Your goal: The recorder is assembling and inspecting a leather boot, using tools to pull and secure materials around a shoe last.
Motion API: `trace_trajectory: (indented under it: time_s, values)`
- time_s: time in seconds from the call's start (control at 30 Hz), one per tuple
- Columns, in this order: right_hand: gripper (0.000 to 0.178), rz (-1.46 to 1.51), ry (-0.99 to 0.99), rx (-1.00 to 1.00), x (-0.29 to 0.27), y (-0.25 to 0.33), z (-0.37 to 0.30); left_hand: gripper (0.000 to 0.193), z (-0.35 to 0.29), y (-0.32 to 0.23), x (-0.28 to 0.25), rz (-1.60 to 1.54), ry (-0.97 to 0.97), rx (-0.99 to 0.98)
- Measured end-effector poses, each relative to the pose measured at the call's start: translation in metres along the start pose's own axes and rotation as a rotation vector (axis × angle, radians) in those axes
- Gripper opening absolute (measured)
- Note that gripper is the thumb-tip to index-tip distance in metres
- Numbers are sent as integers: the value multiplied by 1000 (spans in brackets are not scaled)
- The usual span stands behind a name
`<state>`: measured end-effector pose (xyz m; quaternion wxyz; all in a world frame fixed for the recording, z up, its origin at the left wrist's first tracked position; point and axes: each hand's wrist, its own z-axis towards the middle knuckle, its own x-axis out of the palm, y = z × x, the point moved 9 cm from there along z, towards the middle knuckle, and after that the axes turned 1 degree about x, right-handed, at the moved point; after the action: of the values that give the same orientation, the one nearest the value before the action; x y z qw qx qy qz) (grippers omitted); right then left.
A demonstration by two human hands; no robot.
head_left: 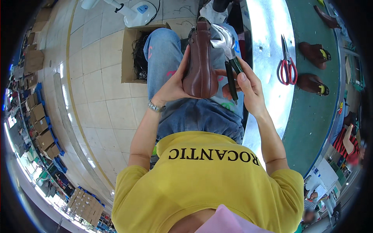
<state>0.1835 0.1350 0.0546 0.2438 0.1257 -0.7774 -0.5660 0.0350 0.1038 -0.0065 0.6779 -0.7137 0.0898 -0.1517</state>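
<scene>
Above my lap, a brown leather shoe upper (201, 64) is held upright, with its rounded end toward me. My left hand (175, 84) supports it from the left and beneath the rounded end, the thumb lying along its side. In my right hand (250, 87) is a pair of lasting pincers (225, 42) with dark handles, the thumb pressed on one handle. The metal head of the pincers is beside the upper's right side, near its far end. Whether the jaws grip the leather I cannot tell. Some right fingers are hidden behind the handles.
To my right, red-handled scissors (287, 72) lie on a shiny metal bench strip (268, 116). Beyond it, a green surface (305, 124) carries brown shoes (314, 54). An open cardboard box (130, 54) with dark strands stands left of my knee, near a white stand base (142, 15). Another person (345, 141) is far right.
</scene>
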Motion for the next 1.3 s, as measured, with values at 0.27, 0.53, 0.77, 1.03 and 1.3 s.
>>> trace_trajectory:
  time_s: [0.27,0.53,0.77,1.03,1.3]
  values:
    - [47,-140,-254,61,-44,-16,-19,132,-3,5,0,54,-38,-4]
    - [55,-112,-96,-30,-59,9,-48,105,-6,-55,14,579,-513,165]
    - [43,-717,215,33,-15,79,-16,78,14,-50,-11,509,-504,134]
    - [29,-1532,489,-83,34,82,16,72,17,-46,-9,647,-528,210]
    - [26,-862,388,-430,42,132,2,77,14,-52,-9,565,-529,222]
